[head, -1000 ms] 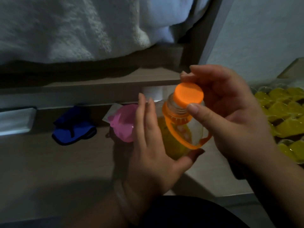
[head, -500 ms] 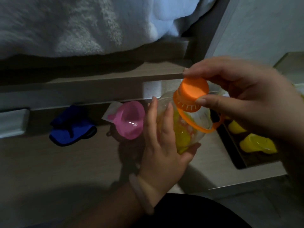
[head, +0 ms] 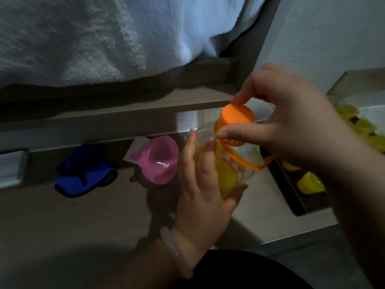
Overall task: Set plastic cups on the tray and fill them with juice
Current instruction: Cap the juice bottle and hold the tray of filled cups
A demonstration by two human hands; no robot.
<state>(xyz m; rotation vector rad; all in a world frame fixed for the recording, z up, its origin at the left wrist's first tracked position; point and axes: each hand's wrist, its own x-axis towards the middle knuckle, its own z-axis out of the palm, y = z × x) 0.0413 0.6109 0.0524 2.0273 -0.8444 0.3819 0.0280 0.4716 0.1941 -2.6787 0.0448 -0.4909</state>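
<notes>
The left hand point(head: 205, 190) holds the bottle point(head: 231, 172) tilted above the table point(head: 83, 222), fingers laid up its near side and the thumb wrapped round the far side. The bottle is clear, with yellow juice point(head: 226, 178) low inside it and an orange handle point(head: 250, 164) looped below the neck. The right hand point(head: 291, 130) comes in from the right and pinches the orange cap point(head: 237, 115) between thumb and fingertips; the cap sits on the neck, and whether it is screwed tight cannot be told. A pale bracelet point(head: 177, 252) circles the left wrist.

Just right of the bottle lies the dark tray point(head: 285, 195), partly hidden by the right forearm. Yellow-filled cups point(head: 310, 182) stand on it, and more, blurred, show past the right hand.

Left of the bottle a pink funnel point(head: 160, 161) lies on its side on the table, just beside the left fingers. Further left a blue cloth point(head: 83, 176) lies crumpled. A white blanket point(head: 104, 38) hangs across the top
</notes>
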